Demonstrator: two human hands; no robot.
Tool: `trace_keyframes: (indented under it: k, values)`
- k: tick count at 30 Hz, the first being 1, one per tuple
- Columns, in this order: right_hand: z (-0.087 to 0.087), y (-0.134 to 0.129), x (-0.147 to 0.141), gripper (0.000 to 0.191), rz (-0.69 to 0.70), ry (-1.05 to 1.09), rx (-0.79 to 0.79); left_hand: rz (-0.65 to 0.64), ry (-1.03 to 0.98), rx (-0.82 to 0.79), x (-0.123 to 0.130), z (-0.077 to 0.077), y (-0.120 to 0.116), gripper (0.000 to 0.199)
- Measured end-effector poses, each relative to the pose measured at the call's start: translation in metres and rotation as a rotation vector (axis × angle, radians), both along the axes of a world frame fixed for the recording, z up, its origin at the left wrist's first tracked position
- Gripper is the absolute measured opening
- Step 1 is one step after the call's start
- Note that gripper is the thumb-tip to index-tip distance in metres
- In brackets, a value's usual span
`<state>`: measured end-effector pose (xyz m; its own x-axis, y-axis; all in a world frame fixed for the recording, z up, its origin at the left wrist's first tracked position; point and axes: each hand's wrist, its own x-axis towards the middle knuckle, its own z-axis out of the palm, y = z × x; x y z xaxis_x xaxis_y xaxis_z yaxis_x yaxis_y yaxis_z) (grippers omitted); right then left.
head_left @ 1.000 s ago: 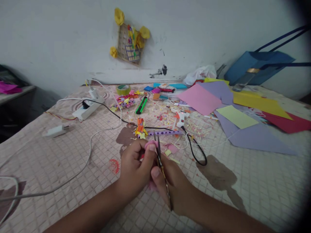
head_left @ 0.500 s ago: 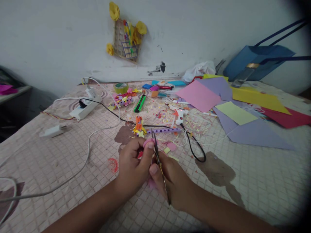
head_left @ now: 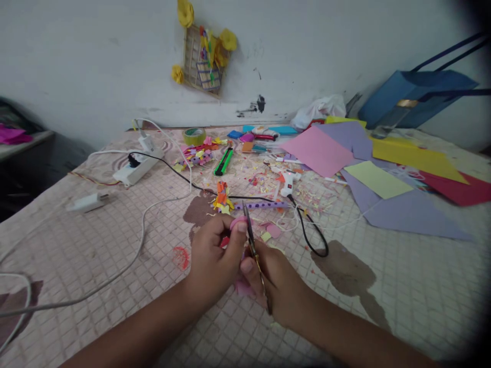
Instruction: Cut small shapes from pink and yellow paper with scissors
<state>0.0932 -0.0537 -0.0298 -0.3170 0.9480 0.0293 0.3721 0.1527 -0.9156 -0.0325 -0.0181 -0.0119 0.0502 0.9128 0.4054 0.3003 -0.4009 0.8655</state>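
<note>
My left hand [head_left: 217,255] pinches a small pink paper piece [head_left: 238,221] between thumb and fingers, near the middle of the table. Closed around the handles of the scissors [head_left: 251,240] is my right hand [head_left: 274,281]. The blades point up and away, right beside the pink paper; my fingers partly cover the handles. Beyond my hands lie an orange and yellow paper piece [head_left: 222,197] and a purple dotted strip [head_left: 264,205]. Pink and pale green scraps [head_left: 273,230] lie just right of the blades.
A white glue gun [head_left: 287,183] with a looped black cord, a green cutter [head_left: 223,161], green tape [head_left: 194,136] and paper scraps lie farther back. Coloured sheets [head_left: 318,151] and a blue bag [head_left: 418,97] are at right. A power strip [head_left: 138,167] and cables are at left.
The view has shifted slightly, so the table things appear a little farther right. Both hands keep their hold on the paper and scissors, and the blades look slightly closer together.
</note>
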Motion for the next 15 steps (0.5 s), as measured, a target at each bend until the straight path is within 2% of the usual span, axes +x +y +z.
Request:
trace_keyframes:
  k: [7,15]
  values:
    - [-0.001,0.001,0.000,0.038,0.019,0.032,-0.057,-0.013,-0.009,-0.018,-0.002,0.001,0.000,0.020]
    - [0.015,0.000,0.009,0.045,0.011,0.046,-0.035,-0.119,-0.107,-0.059,-0.007,0.009,0.007,0.023]
